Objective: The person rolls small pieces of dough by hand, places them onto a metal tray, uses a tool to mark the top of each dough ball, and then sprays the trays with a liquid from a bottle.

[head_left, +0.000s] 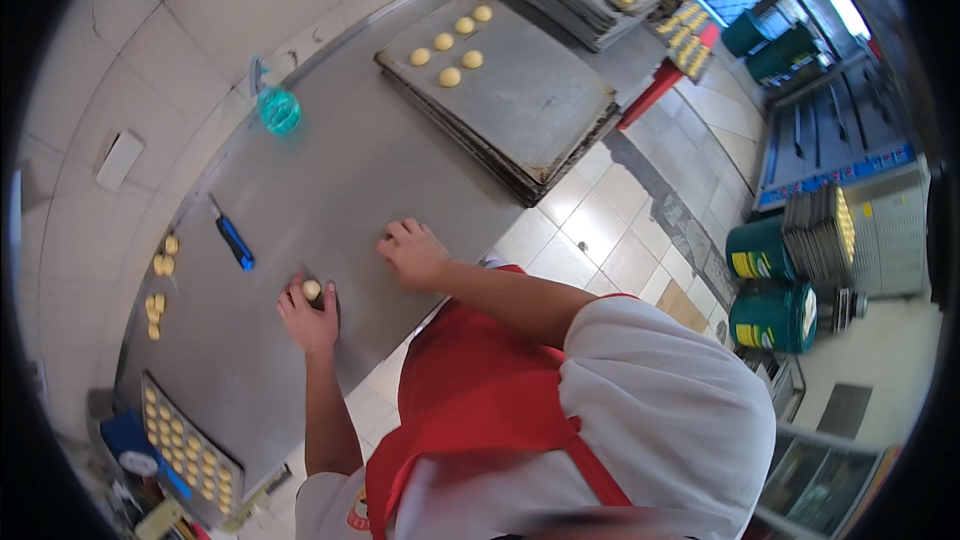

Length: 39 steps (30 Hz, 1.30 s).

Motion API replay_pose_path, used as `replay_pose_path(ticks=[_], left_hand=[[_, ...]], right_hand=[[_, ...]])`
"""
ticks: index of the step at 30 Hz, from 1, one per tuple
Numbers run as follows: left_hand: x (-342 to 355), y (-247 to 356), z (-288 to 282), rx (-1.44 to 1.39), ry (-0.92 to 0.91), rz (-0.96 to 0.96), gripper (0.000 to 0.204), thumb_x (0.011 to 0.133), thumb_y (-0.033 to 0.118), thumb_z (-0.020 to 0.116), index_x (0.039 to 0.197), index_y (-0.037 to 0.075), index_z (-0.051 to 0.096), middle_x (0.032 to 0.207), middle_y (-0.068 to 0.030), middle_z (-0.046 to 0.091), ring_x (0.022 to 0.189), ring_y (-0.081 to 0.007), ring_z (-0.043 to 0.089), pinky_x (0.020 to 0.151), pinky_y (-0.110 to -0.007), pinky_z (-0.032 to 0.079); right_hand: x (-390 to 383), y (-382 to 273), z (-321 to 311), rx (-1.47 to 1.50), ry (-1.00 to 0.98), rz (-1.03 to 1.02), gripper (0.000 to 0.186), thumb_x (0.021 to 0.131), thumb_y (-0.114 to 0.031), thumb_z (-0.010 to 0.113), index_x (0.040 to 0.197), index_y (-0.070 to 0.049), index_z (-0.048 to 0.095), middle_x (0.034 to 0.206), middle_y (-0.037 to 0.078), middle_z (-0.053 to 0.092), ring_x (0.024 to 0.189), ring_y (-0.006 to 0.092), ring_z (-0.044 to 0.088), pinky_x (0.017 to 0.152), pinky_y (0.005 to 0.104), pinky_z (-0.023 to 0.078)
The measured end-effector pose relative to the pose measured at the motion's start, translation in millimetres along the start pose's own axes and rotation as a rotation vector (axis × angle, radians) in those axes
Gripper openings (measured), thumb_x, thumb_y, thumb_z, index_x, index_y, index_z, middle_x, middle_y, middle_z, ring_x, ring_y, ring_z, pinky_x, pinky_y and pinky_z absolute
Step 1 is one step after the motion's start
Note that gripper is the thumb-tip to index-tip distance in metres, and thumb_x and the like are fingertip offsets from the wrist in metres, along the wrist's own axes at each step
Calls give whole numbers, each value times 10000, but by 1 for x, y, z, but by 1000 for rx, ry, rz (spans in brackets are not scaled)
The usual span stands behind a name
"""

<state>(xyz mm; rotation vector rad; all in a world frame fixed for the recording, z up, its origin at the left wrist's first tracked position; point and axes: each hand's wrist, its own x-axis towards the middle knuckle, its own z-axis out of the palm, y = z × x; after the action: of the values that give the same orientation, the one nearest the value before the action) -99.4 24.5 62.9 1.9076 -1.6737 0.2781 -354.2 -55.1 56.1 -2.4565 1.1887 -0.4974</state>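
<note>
Your left hand (310, 318) cups a smooth, matt dough ball (312, 290) on the brushed, dull-sheened metal table (340, 190). Far right, the baking tray (520, 90) is matt grey metal. The scraper (233, 237) on your left has a glossy blue plastic handle. The wall tiles (180, 40) look smooth; your apron (470, 390) is red cloth.

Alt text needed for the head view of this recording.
The person's left hand rolls a small pale dough ball on a grey steel table, the right hand palm-down beside it. A dark baking tray ahead holds five dough balls.
</note>
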Motion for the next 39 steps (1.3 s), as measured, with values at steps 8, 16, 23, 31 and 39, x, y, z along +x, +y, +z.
replay_pose_path(ticks=[8,16,23,31,39], left_hand=[[99,147,87,-973,-101,-514,435,956,171,854,1307,-34,699,1148,-102,711,979,-128,698,819,-295,594],[308,390,240,-395,-218,38,497,865,298,862,1297,90,729,1116,-99,760,1075,-301,699,948,-422,563],[319,406,308,-76,-358,115,454,870,339,828,1268,135,750,1177,-45,776,1145,-274,671,1038,-422,476],[318,403,294,-114,-431,77,622,898,369,812,1453,139,648,1363,-54,715,1260,-260,623,1111,-453,410],[248,275,165,-188,-176,-79,603,939,339,799,1466,117,608,1505,-111,609,1382,-326,551,1173,-520,359]], right_hand=[[40,187,-157,481,252,22,293,899,-127,772,1191,-126,758,1265,173,647,1238,361,618,1040,447,554],[144,413,-285,193,222,119,370,905,-97,792,1271,-82,740,1148,149,704,1026,311,735,898,397,617],[161,470,-254,110,230,-49,353,875,-100,783,1223,-58,744,1181,176,725,1053,391,708,947,472,584],[197,458,-286,11,-141,65,405,876,-169,792,1274,-108,748,1240,168,716,1185,407,670,1022,490,570],[266,461,-252,-46,-17,-61,395,873,-152,733,1268,-149,746,1254,168,714,1207,403,663,1052,478,541]])
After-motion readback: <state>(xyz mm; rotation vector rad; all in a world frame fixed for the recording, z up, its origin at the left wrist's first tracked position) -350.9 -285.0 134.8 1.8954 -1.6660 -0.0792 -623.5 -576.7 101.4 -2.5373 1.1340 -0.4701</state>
